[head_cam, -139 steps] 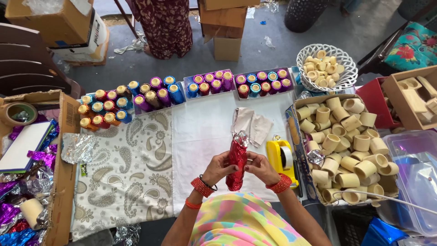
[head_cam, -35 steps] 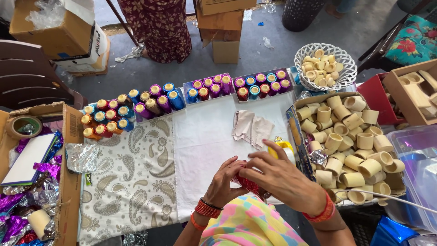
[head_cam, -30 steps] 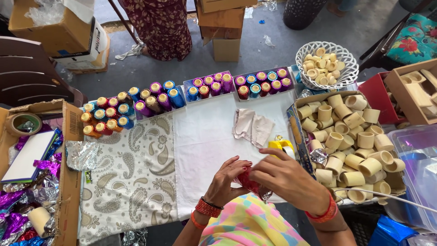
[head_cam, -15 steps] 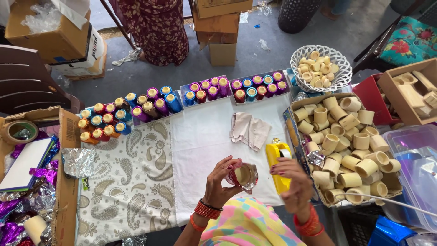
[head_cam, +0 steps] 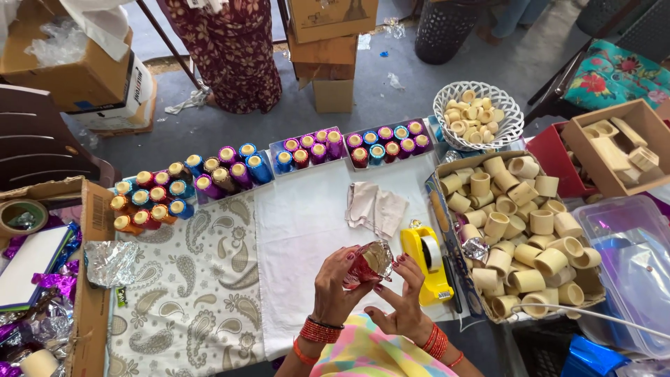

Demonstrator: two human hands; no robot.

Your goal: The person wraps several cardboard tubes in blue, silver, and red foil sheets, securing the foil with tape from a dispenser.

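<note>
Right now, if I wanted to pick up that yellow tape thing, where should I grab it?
Probably the yellow tape dispenser's rounded hump, from above, fingers on its two flat sides. It stands upright on the white cloth, top clear; the right hand and the box of cream tubes crowd its sides.

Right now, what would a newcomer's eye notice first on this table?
At the near edge, the left hand and right hand hold a red foil-wrapped cup. Along the far edge stand rows of shiny coloured cups. On the right, a cardboard box holds plain beige cups.
</note>
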